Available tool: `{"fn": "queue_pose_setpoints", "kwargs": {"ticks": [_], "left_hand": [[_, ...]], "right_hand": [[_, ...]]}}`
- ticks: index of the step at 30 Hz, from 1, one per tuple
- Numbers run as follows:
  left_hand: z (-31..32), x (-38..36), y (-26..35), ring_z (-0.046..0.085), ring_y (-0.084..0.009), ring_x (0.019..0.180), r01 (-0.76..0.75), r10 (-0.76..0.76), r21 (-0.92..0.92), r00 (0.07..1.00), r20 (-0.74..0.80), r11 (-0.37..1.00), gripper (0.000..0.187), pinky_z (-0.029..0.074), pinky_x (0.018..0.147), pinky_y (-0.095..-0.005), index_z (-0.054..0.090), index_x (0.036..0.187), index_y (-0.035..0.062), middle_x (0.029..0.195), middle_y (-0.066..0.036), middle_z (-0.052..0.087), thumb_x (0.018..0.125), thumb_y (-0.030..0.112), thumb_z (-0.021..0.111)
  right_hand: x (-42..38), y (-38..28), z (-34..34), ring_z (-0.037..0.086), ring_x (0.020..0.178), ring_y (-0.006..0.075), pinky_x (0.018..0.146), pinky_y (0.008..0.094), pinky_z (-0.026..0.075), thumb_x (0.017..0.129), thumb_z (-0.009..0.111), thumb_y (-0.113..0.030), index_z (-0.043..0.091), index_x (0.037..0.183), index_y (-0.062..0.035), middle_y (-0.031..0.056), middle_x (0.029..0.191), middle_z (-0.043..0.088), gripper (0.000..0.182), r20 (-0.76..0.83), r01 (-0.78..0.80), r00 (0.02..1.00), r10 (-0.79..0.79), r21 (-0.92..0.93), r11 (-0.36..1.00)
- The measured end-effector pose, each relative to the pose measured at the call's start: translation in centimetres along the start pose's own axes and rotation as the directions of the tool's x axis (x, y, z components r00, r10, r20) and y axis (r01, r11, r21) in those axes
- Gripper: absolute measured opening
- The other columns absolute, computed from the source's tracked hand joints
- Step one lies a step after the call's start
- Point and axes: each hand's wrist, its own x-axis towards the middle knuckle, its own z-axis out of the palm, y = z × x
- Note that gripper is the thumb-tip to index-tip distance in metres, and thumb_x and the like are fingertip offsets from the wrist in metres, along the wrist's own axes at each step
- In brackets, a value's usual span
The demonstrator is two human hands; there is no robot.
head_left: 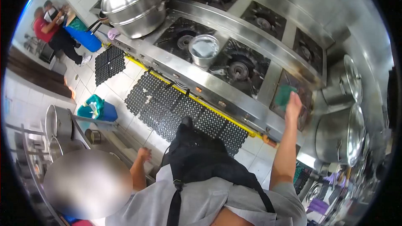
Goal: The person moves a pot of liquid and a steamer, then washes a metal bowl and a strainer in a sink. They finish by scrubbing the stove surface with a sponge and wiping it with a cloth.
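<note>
My right hand (294,105) reaches out over the dark rusty plate (302,115) at the right end of the stove. Its fingers are closed on a green scouring pad (284,94), blurred, overlapping the plate. My left hand (144,155) hangs low at my side, fingers curled in, with nothing visible in it. To the left of the plate, a metal bowl (204,49) with cloudy liquid rests between two front burners. One of these, a blackened burner (239,71), lies between the bowl and the plate.
A big lidded steamer pot (134,10) stands on the stove's left end. Large steel pots (337,136) line the right side. Black rubber mats (167,106) cover the floor along a yellow pipe (167,84). Behind are a blue bin (102,111) and two people (50,27).
</note>
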Motion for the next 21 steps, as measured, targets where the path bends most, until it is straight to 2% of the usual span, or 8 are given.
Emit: {"fn": "queue_pose_setpoints", "kwargs": {"ticks": [3,4,6,7,9,15,19,21], "left_hand": [[3.9,-1.4,5.9,0.069,-0.0291,0.077,-0.128,0.187,0.336,0.971,-0.149,0.933,0.027,0.056,0.06,-0.0396,0.057,0.111,-0.0007,0.094,-0.016,0.067,0.093,0.019,0.052],[4.6,-1.4,7.9,0.068,-0.0267,0.075,-0.208,0.233,0.183,0.965,-0.123,0.961,0.022,0.056,0.06,-0.0382,0.057,0.106,-0.0011,0.091,-0.015,0.067,0.093,0.017,0.053],[5.8,-0.6,11.9,0.068,-0.0244,0.073,-0.274,0.274,0.022,0.957,-0.093,0.962,0.018,0.056,0.06,-0.0369,0.057,0.102,-0.0014,0.089,-0.014,0.067,0.093,0.015,0.055],[6.3,0.0,13.9,0.067,-0.0238,0.071,-0.342,0.34,-0.047,0.939,-0.051,0.938,0.017,0.056,0.06,-0.0363,0.057,0.1,-0.0009,0.089,-0.014,0.067,0.094,0.015,0.054],[6.2,2.3,17.4,0.069,-0.0234,0.075,-0.413,0.418,-0.105,0.908,0.035,0.905,0.019,0.056,0.062,-0.0347,0.06,0.097,0.0013,0.091,-0.012,0.068,0.096,0.02,0.055],[4.3,1.6,31.1,0.067,-0.0175,0.069,-0.475,0.497,-0.206,0.865,0.071,0.856,0.018,0.053,0.057,-0.0286,0.059,0.095,0.0011,0.087,-0.009,0.067,0.097,0.019,0.056],[3.5,-0.1,40.4,0.067,-0.0173,0.075,-0.587,0.605,-0.151,0.784,0.14,0.795,0.021,0.055,0.066,-0.0298,0.059,0.097,0.0008,0.09,-0.009,0.068,0.098,0.021,0.056],[4.2,-1.3,45.0,0.067,-0.0178,0.077,-0.64,0.65,-0.117,0.737,0.184,0.759,0.02,0.056,0.07,-0.03,0.06,0.097,0.0012,0.092,-0.009,0.068,0.097,0.021,0.057]], "right_hand": [[1.5,-9.3,12.0,0.061,0.101,0.0213,0.094,0.034,0.044,0.095,0.061,-0.036,0.063,0.115,0.0038,0.0157,0.107,0.069,0.045,0.266,0.063,0.964,-0.013,-0.181,0.982],[0.5,-12.9,16.4,0.062,0.1,0.0206,0.092,0.033,0.046,0.094,0.063,-0.036,0.062,0.117,0.0032,0.0139,0.107,0.069,0.046,0.211,0.2,0.965,-0.158,-0.193,0.961],[2.4,-14.7,24.2,0.066,0.099,0.0228,0.087,0.0329,0.049,0.091,0.067,-0.033,0.063,0.117,0.0004,0.0142,0.11,0.07,0.043,0.444,0.238,0.866,-0.228,0.036,0.971],[1.9,-17.1,27.6,0.067,0.101,0.0292,0.085,0.0353,0.051,0.092,0.065,-0.03,0.064,0.116,-0.0015,0.0201,0.11,0.068,0.038,0.449,0.457,0.821,-0.352,-0.149,0.877],[2.7,-17.1,34.4,0.064,0.1,0.0391,0.085,0.0416,0.052,0.093,0.062,-0.029,0.065,0.114,-0.0047,0.0199,0.112,0.066,0.032,0.578,0.682,0.65,-0.493,-0.158,0.714],[2.4,-13.2,45.0,0.055,0.12,0.0353,0.101,0.0433,0.044,0.083,0.07,-0.038,0.054,0.131,-0.0047,0.0169,0.131,0.057,0.06,0.896,0.802,0.431,-0.102,-0.329,0.499],[1.5,-15.1,46.5,0.048,0.127,0.0355,0.105,0.0469,0.041,0.077,0.077,-0.036,0.03,0.146,-0.0077,0.0204,0.139,0.05,0.089,0.843,0.746,0.486,0.228,-0.537,0.395],[2.7,-13.7,47.0,0.046,0.13,0.0347,0.106,0.0473,0.039,0.076,0.078,-0.036,0.029,0.146,-0.0098,0.0193,0.142,0.047,0.089,0.829,0.681,0.504,0.242,-0.554,0.479]]}}
